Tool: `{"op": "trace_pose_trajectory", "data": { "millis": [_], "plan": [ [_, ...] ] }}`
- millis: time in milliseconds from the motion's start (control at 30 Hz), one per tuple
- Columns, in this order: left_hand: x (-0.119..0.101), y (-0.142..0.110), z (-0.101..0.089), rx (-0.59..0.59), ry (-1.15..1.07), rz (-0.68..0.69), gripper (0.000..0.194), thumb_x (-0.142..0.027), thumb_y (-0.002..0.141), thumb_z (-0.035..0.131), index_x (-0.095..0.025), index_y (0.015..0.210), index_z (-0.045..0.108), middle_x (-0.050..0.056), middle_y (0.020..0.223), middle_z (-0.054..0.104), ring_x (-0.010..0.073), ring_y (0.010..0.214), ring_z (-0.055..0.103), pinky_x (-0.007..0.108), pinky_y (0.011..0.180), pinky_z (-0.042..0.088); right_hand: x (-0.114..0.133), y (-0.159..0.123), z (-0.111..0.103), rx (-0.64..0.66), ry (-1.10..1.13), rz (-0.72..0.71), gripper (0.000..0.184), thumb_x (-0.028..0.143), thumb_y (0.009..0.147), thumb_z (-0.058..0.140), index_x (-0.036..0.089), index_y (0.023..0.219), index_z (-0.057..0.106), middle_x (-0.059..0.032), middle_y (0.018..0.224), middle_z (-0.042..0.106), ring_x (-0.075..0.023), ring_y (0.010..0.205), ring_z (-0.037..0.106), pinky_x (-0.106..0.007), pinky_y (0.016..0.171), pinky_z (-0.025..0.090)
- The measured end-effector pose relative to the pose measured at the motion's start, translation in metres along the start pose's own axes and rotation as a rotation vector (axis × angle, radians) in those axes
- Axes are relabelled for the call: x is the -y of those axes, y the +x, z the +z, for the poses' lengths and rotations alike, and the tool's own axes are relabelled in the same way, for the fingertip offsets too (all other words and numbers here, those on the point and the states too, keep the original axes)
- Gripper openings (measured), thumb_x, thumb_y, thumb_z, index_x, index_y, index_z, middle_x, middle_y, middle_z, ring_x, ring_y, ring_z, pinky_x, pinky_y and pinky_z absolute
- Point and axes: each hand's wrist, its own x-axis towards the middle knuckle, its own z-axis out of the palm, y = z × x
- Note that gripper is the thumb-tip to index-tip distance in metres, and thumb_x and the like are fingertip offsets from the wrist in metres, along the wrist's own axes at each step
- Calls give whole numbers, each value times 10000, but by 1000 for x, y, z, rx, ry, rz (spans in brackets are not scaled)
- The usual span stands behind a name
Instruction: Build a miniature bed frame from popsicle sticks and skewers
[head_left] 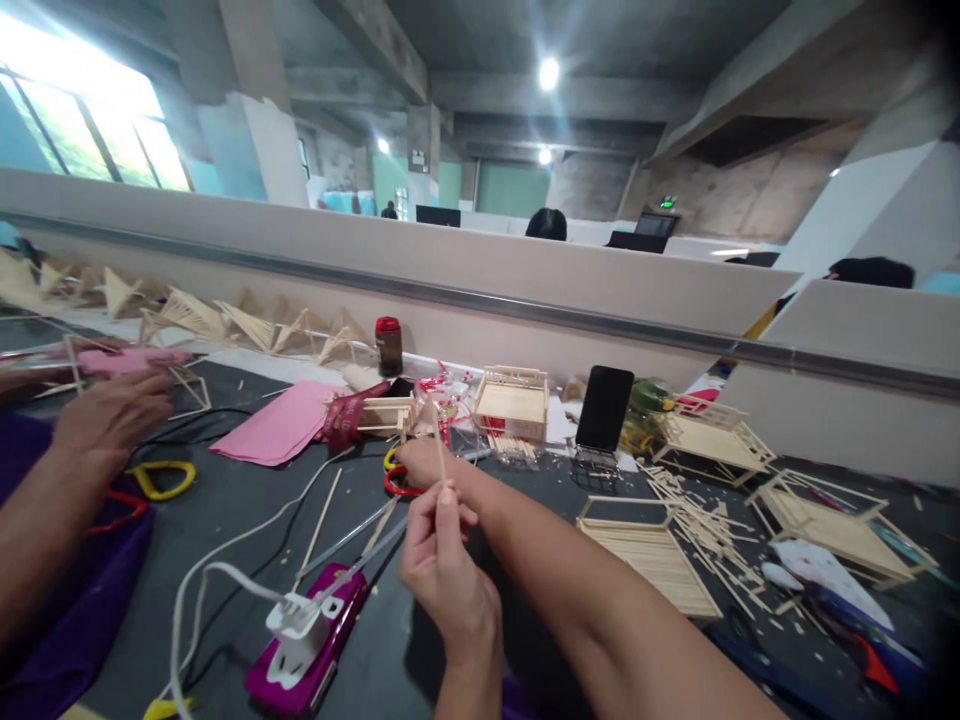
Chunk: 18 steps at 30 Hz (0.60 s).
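Note:
My left hand (448, 560) is closed, thumb and fingertips pinching a thin wooden stick (439, 440) that points up and away. Behind it my right arm reaches across from the right. My right hand (424, 462) is beside scissors with red and yellow handles (400, 486); its fingers are mostly hidden, so I cannot tell whether they grip anything. Just beyond stand a small wooden stick model (386, 414), partly behind a dark red wrapper (345, 418), and a larger model with a flat bed (511, 398). Loose sticks (319, 525) lie left of my left hand.
A co-worker's hand (112, 420) and pink material (131, 360) are at left, near yellow-handled scissors (163, 480). A purple power strip (307, 640) with white cable lies in front. A phone (604, 410), scattered sticks (705, 530) and more models (649, 560) occupy the right.

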Motion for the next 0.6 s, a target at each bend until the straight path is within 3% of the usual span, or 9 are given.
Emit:
{"op": "trace_pose_trajectory", "data": {
  "millis": [167,267,367,400,500,600],
  "plan": [
    [-3,-7,-2,58,68,111,124,-293,830,639,-180,852,685,-21,754,601,88,589,499,234,606,415,-2,-7,-18,-54,-72,-84,120,111,707,637,136,821,665,-120,922,714,-261,904,636,-307,750,449],
    [-7,-8,-2,24,58,200,107,-278,834,634,-183,842,682,-16,790,605,93,614,515,240,625,421,-12,-25,-50,-149,-56,-82,131,180,722,643,162,851,635,-88,915,694,-222,841,614,-283,707,435],
    [-7,-6,-1,-14,3,186,117,-281,809,658,-172,837,689,-15,797,621,73,573,505,214,577,410,-31,-54,-91,-294,1,-49,158,199,807,544,161,955,585,-66,936,660,-165,785,574,-261,692,428],
    [-6,-4,0,-21,-28,143,122,-279,795,671,-166,835,693,-16,788,629,63,553,499,198,549,401,-37,-66,-104,-365,58,-54,169,181,815,519,165,976,567,-49,938,644,-142,767,561,-249,697,431],
    [-4,2,1,11,-165,-121,123,-239,745,712,-148,827,702,-15,733,652,46,530,524,150,500,389,-44,-112,-137,-632,530,-138,150,175,805,526,175,954,540,6,832,584,-97,642,530,-229,629,454],
    [-8,4,3,195,-354,-521,67,-151,735,702,-134,800,702,49,871,715,123,740,664,218,672,524,-30,-172,-152,-744,803,-253,191,227,812,578,200,997,536,8,867,572,-100,658,568,-249,635,506]
  ]
}}
